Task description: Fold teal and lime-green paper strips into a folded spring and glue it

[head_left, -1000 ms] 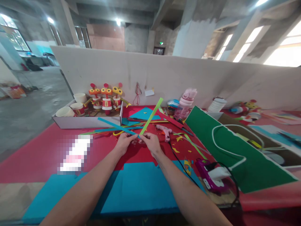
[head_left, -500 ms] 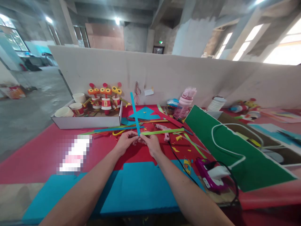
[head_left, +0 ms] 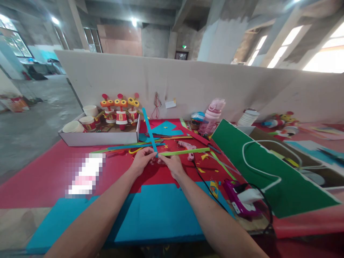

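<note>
A blue paper strip point(head_left: 149, 129) rises from my fingertips and leans to the left. A light green paper strip point(head_left: 188, 152) runs out to the right from the same spot, so the two meet at a corner. My left hand point(head_left: 143, 162) is closed, pinching the blue strip near its lower end. My right hand point(head_left: 172, 165) is closed too, with its thumb and fingers on the green strip's end beside the join. The fingers partly hide how the strips overlap. Just behind the green strip lies a pink glue gun point(head_left: 187, 145).
A white box point(head_left: 102, 139) with paper cups and several cup figures stands at the back left. On the right are a purple power strip point(head_left: 239, 200), a black cord and a green board point(head_left: 260, 172). A pink bottle point(head_left: 213, 116) stands behind. Blue sheets point(head_left: 166, 211) lie in front.
The blue strip's top has swung left and slightly down. Both hands stay together at the join, and the green strip has barely moved.
</note>
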Available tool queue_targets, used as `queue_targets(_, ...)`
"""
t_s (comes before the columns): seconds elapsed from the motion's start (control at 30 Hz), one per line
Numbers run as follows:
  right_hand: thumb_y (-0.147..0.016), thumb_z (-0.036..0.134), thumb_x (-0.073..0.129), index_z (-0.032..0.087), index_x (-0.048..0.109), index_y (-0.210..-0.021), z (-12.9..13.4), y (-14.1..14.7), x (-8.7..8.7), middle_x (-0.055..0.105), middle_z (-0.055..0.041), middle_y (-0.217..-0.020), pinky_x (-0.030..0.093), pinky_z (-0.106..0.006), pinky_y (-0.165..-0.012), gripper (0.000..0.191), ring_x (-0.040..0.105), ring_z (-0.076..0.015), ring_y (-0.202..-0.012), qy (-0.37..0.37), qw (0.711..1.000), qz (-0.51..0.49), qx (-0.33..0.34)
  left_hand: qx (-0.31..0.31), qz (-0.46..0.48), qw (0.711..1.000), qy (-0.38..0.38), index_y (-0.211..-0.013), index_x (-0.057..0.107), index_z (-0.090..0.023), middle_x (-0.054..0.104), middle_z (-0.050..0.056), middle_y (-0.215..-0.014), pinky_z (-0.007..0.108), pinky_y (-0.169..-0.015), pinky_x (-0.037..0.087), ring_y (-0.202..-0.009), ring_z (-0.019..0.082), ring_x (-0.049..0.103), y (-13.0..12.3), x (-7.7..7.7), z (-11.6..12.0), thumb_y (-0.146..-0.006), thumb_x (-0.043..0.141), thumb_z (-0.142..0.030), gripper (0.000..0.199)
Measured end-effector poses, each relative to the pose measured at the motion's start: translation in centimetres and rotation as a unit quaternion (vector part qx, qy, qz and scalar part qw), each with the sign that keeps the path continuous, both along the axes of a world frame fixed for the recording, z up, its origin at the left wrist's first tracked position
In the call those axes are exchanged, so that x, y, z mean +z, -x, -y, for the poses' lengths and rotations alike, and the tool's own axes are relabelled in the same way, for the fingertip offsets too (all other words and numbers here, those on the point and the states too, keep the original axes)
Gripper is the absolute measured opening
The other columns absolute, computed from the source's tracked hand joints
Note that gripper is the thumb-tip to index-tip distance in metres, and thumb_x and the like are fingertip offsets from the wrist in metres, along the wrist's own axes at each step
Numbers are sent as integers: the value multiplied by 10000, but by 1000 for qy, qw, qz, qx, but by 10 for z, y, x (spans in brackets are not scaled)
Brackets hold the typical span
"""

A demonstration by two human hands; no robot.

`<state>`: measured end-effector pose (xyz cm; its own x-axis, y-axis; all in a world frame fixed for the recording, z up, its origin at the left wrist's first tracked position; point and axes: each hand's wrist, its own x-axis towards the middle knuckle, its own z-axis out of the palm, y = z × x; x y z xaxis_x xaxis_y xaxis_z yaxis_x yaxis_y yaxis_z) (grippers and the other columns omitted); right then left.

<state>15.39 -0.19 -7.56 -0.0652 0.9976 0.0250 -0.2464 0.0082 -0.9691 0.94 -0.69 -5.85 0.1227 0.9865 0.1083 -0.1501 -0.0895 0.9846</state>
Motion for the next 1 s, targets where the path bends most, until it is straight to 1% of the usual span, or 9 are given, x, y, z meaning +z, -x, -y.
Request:
queue_targets(0.17,-562,412,766,148,699,-685,0,0,-1,659,-15,-560,551,-296,-595,299,617,-145,-523,-3,1000,9,-1,14,3,1000,6,-677,560,-151,542,-22,-532,216,-459,388,-450,82,478,2,-2,-1,-645,718,-405,301)
queue_targets(0.33,-562,414,765,146,701,-678,-1,-1,-2,658,-16,-551,548,-295,-584,299,616,-145,-513,-2,1000,15,-3,25,6,1000,7,-667,563,-150,540,-24,-518,220,-459,380,-445,83,473,1,-1,0,-639,726,-390,291)
queue_targets(0.47,-553,388,772,139,693,-665,0,0,1,650,-14,-543,544,-283,-567,284,609,-138,-504,12,1000,10,-1,29,4,1000,8,-678,565,-146,541,-23,-523,217,-464,385,-455,83,478,0,0,0,-652,721,-375,278)
queue_targets(0.53,-556,386,768,138,684,-658,1,0,3,649,-16,-547,540,-275,-556,281,611,-138,-506,16,1000,6,-8,21,8,1000,21,-724,579,-143,551,-19,-547,214,-471,395,-475,87,496,0,0,-1,-664,713,-381,280)
queue_targets(0.63,-558,376,763,148,678,-678,2,0,5,650,-5,-557,545,-275,-576,272,615,-135,-522,12,1000,-8,-14,-6,1,1000,27,-773,581,-141,582,-5,-603,217,-488,418,-514,96,527,-1,-2,-2,-660,722,-377,297)
queue_targets(0.7,-560,376,761,155,674,-694,2,-1,5,650,0,-565,550,-278,-592,273,615,-132,-528,6,1000,-12,-11,-10,-9,1000,20,-750,571,-141,593,-1,-614,217,-494,423,-514,96,531,-3,-4,-2,-647,733,-370,299)
queue_targets(0.87,-591,400,745,152,659,-703,2,0,4,652,-13,-579,548,-273,-575,285,616,-133,-530,-7,1000,2,10,13,-22,1000,9,-673,565,-137,578,-6,-559,212,-493,409,-480,85,505,-3,-3,-2,-644,729,-369,285)
queue_targets(1.0,-591,392,746,162,655,-714,3,-1,5,654,-12,-588,553,-278,-595,277,620,-137,-547,-4,1000,2,0,10,-18,1000,12,-679,578,-137,589,-1,-565,216,-498,408,-487,90,510,-3,0,-1,-631,739,-365,283)
